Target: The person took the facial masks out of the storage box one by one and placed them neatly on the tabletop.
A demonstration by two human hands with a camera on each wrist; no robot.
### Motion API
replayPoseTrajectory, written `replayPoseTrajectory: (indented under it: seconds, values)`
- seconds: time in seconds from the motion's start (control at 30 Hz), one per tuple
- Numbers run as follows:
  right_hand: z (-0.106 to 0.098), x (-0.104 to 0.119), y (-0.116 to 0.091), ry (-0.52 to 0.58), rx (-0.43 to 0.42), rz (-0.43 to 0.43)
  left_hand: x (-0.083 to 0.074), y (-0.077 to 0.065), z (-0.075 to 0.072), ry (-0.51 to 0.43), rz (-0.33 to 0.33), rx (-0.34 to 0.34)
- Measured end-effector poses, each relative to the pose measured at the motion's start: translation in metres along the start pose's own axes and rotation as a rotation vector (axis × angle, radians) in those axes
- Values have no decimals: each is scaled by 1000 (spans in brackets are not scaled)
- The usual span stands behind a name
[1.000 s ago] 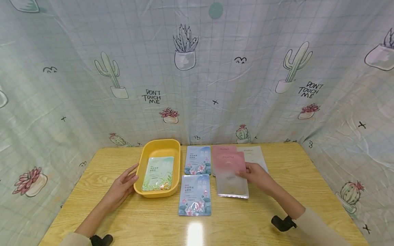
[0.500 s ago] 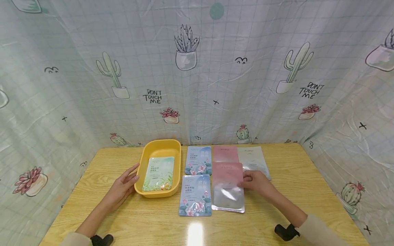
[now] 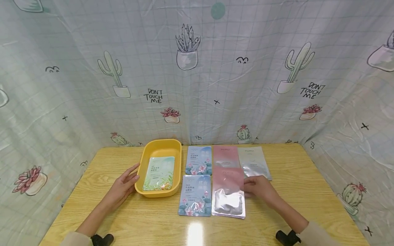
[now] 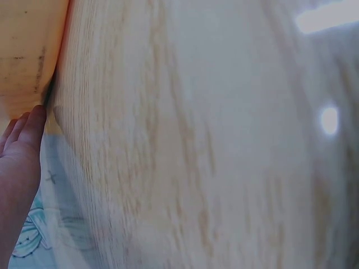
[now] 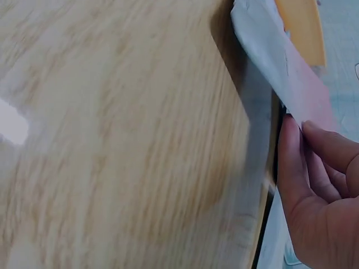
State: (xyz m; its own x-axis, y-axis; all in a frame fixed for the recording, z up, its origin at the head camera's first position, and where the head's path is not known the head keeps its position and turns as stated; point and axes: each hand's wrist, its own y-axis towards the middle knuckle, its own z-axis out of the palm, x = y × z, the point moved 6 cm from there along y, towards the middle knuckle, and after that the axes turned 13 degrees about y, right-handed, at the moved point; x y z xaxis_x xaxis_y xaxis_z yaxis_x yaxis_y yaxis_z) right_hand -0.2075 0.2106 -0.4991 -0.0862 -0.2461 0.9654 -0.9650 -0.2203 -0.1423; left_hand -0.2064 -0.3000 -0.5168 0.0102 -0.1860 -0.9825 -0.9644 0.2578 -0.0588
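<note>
My right hand (image 3: pixel 261 188) pinches the right edge of a pink and silver face mask sachet (image 3: pixel 228 191) between thumb and fingers. In the right wrist view that sachet (image 5: pixel 289 78) stands tilted, its near edge raised off the table. My left hand (image 3: pixel 121 187) rests its fingers against the outer left wall of a yellow plastic basket (image 3: pixel 176 171); they look fairly straight on the basket wall (image 4: pixel 28 61) in the left wrist view. Inside the basket lies a green and white sachet (image 3: pixel 159 173).
Two blue lotus-print sachets (image 3: pixel 198 160) lie in a column right of the basket. Behind the held one are another pink sachet (image 3: pixel 225 155) and a white and silver sachet (image 3: pixel 253 160). A patterned curtain (image 3: pixel 197 85) encloses the wooden table (image 3: pixel 147 222) at the back and sides.
My right hand has brought the pink sachet toward the table's front, level beside the front blue sachet, uncovering the pink one behind. The left hand and basket have stayed put.
</note>
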Motion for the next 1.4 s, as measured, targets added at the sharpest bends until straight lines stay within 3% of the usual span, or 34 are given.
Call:
replayPoseTrajectory:
  seconds: [0.07,0.3,0.43,0.63,0.93,1.4]
  values:
    - [0,-2,-1,-42,-39,6,1,0,0,-3,-2,-1]
    - [6,-12,-2,70,-48,34,2,1,-1,-10,2,3]
    - [8,-14,-1,77,-51,18,2,0,-1,-12,-1,0]
    - [11,-8,-1,-58,-74,-62,1,0,0,-10,-12,-5]
    - [11,-2,0,-293,-173,-137,0,1,-1,-9,-21,-11]
    - [14,6,-2,-386,-218,-81,1,1,-1,-11,-35,-24]
